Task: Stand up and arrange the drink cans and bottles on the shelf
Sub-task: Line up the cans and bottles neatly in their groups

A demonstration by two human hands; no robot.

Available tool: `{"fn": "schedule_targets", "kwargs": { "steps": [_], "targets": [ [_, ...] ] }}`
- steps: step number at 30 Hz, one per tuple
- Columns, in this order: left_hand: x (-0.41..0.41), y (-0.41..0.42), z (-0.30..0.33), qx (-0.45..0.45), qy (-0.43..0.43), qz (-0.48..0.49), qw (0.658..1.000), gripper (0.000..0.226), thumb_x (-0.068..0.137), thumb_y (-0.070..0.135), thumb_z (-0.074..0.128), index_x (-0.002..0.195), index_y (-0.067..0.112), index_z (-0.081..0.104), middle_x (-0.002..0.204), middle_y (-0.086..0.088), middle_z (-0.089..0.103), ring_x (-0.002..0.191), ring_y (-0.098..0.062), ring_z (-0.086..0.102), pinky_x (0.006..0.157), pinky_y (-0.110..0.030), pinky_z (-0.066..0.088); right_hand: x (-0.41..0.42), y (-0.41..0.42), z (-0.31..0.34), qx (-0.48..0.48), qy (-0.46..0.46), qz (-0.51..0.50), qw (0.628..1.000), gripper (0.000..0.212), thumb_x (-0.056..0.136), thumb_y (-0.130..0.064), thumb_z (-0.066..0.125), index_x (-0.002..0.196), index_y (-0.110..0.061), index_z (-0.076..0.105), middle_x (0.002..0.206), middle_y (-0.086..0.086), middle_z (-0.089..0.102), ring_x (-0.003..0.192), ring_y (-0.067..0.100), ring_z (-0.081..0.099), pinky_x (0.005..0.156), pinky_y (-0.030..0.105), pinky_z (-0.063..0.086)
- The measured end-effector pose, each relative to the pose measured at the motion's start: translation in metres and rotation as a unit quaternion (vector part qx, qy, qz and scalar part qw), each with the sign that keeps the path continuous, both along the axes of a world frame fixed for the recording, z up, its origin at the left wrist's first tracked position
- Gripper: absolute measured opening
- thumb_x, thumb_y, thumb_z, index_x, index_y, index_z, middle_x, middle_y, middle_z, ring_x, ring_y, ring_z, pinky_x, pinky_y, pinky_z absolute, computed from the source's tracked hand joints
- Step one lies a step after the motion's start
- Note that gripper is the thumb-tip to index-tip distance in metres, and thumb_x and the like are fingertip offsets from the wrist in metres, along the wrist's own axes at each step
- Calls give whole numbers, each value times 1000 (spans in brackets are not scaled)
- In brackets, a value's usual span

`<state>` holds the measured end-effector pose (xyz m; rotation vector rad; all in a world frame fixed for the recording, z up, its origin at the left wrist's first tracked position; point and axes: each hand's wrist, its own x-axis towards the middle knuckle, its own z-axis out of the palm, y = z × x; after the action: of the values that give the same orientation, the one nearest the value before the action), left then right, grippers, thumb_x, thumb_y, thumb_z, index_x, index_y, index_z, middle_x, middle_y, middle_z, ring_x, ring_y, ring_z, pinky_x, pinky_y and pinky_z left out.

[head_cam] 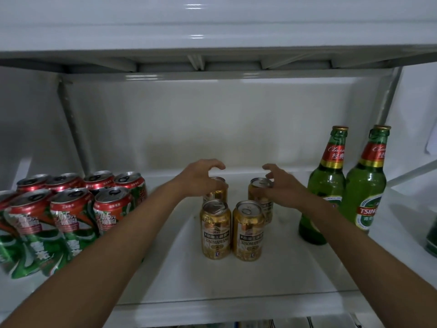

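White shelf (295,268) mid-frame holds gold XIAOMAIWANG cans (215,230), Tsingtao bottles (365,185) at right, left hand (201,178) and right hand (281,185) loosely curled over back cans.

On the shelf (272,275), the left hand (201,177) and right hand (281,185) cup the two rear gold cans (260,200), with red-green cans (71,209) left and bottles (365,185) right.

Four gold cans (216,229) upright mid-shelf; red-green cans (71,209) clustered left; two green bottles (365,185) upright right.
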<state>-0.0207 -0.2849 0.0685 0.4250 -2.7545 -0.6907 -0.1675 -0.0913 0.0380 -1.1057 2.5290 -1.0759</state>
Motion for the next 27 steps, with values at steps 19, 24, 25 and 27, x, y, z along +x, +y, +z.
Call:
{"fn": "schedule_targets", "kwargs": {
  "steps": [19,24,25,27],
  "targets": [
    [1,-9,-10,191,-48,-50,979,25,92,21,71,117,23,69,122,-2,65,112,-23,63,90,-34,55,3,-12,8,-2,-52,77,996,31,71,-36,86,99,-27,76,100,-1,76,95,17,73,88,45,62],
    [-4,-10,-9,64,-38,-19,997,47,83,39,81,127,32,65,120,-3,64,110,-21,62,82,-29,52,5,-13,7,-17,-39,47,998,43,65,-42,91,98,-19,75,98,2,75,91,16,73,78,38,65],
    [-4,-10,-6,59,-49,-11,997,51,83,38,81,131,33,63,122,-4,63,111,-20,61,83,-28,51,5,-13,7,-18,-40,41,998,45,65,-43,91,99,-18,75,98,2,75,91,16,72,76,35,65],
    [-1,-9,2,56,-66,-11,996,53,84,28,80,134,32,62,124,-4,63,109,-19,62,80,-27,53,7,-13,8,-21,-39,33,998,48,63,-45,92,98,-17,75,98,3,75,90,16,72,71,31,64]
  ]
}}
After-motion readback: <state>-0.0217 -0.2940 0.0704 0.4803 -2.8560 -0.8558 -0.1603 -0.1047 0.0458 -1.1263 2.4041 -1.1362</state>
